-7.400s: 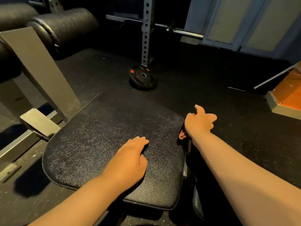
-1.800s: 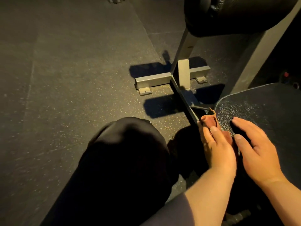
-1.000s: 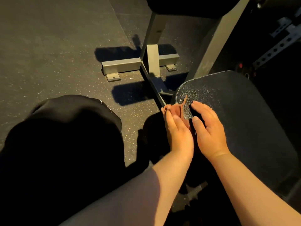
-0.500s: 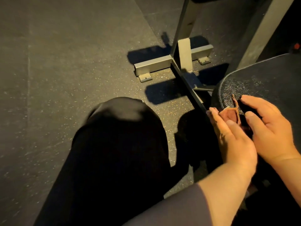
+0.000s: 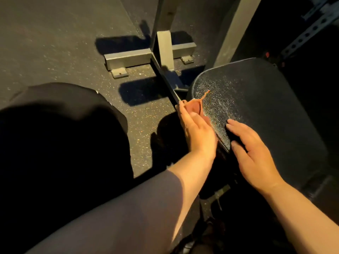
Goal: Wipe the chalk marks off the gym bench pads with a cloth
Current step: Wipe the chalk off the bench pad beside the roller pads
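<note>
Left hand (image 5: 199,132) pinches the cloth (image 5: 195,107) (rust-brown) against the pad (image 5: 256,99); right hand (image 5: 255,158) lies flat.

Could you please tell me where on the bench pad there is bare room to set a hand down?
The pad is bare across its far and right part, out to the rim. Its near-left corner is crowded: the left hand holds the cloth at the edge, the right hand rests beside it. The floor left of the frame foot is also bare.
</note>
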`<state>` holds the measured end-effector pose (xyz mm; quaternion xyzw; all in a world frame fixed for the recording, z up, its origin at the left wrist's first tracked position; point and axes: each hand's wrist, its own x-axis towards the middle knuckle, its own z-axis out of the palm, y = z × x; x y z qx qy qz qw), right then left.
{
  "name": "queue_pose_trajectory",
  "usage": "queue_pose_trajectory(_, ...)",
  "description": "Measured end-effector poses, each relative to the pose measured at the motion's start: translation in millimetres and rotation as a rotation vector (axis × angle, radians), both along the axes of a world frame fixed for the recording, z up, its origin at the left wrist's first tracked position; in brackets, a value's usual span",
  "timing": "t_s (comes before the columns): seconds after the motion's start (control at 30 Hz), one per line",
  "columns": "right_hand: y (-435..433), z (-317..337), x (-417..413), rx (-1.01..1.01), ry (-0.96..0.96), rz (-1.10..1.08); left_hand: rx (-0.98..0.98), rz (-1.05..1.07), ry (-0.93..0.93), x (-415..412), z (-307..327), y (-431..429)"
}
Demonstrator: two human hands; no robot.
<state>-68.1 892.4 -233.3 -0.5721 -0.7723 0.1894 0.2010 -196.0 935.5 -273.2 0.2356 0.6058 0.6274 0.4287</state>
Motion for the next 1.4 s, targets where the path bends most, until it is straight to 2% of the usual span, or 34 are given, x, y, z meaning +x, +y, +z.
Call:
queue_pose_trajectory(0.07, -8, 0, 4, -0.001, 0.003, -0.014, 0.07, -0.091, 0.025, 6, 2, -17)
queue_pose_trajectory(0.2, -12, 2, -3, -0.017, 0.059, -0.088, 0.072, -0.261, 0.179, 50, -3, -86)
queue_pose_trajectory(0.3, -14, 3, -1, -0.029, 0.08, -0.112, -0.202, -0.342, 0.014, 68, -11, -88)
queue_pose_trajectory(0.33, -15, 3, 2, -0.027, 0.078, -0.107, -0.203, -0.318, 0.031, 64, -10, -80)
queue_pose_trajectory(0.4, -18, 1, 10, -0.02, 0.06, -0.082, -0.044, -0.19, 0.141, 45, -5, -61)
queue_pose_trajectory(0.43, -20, 0, 13, -0.015, 0.055, -0.068, 0.01, -0.138, 0.143, 35, -1, -49)
queue_pose_trajectory(0.5, -23, 0, 16, -0.001, 0.058, -0.054, -0.009, -0.101, 0.068, 22, 0, -26)
queue_pose_trajectory(0.53, -24, -1, 16, 0.002, 0.061, -0.056, -0.03, -0.096, 0.052, 20, -2, -22)
queue_pose_trajectory(0.67, -24, -1, 16, -0.009, 0.082, -0.094, 0.005, -0.268, 0.207, 47, -4, -68)
queue_pose_trajectory(0.8, -29, -2, 20, 0.011, 0.133, -0.178, -0.098, -0.298, 0.073, 77, -3, -98)
queue_pose_trajectory(0.87, -32, -3, 23, 0.034, 0.149, -0.196, -0.173, -0.206, -0.018, 79, -7, -81)
queue_pose_trajectory(0.93, -35, -3, 25, 0.038, 0.158, -0.184, -0.144, -0.084, -0.054, 61, -3, -58)
queue_pose_trajectory(1.0, -38, -2, 29, 0.029, 0.169, -0.184, -0.04, -0.062, 0.019, 46, 0, -43)
queue_pose_trajectory(1.07, -41, -3, 30, 0.015, 0.169, -0.195, 0.03, -0.087, 0.058, 40, 0, -40)
queue_pose_trajectory(1.17, -50, -5, 35, 0.037, 0.177, -0.245, 0.006, -0.203, 0.235, 66, -1, -76)
queue_pose_trajectory(1.3, -55, -5, 38, 0.018, 0.194, -0.285, -0.159, -0.333, 0.048, 99, -2, -126)
queue_pose_trajectory(1.4, -55, -4, 39, 0.012, 0.203, -0.29, -0.16, -0.375, 0.076, 101, 2, -127)
